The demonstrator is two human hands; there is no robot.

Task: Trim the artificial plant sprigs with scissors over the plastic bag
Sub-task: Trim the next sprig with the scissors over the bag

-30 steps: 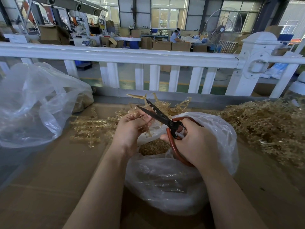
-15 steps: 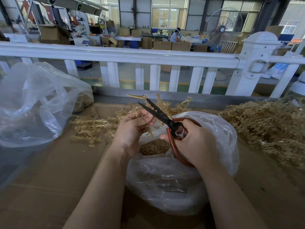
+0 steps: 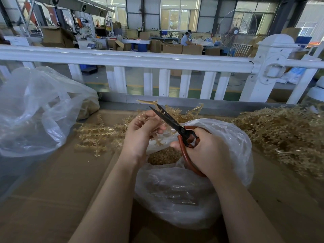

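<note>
My left hand [image 3: 142, 132] pinches a golden artificial sprig [image 3: 146, 102] above the open clear plastic bag [image 3: 233, 141], where trimmed golden bits [image 3: 164, 156] lie. My right hand [image 3: 208, 151] grips the red handles of the black-bladed scissors [image 3: 170, 121]. The blades are slightly parted, their tips beside the sprig just past my left fingers.
Loose sprigs [image 3: 98, 135] lie on the cardboard-covered table [image 3: 52, 181] left of the bag. A big heap of sprigs [image 3: 284, 135] fills the right. A large clear bag [image 3: 33, 111] sits at the left. A white railing [image 3: 133, 58] runs behind the table.
The scissors' blades have narrowed slightly on the sprig, and my left fingers have shifted a little along it. Both hands stay in about the same place above the bag.
</note>
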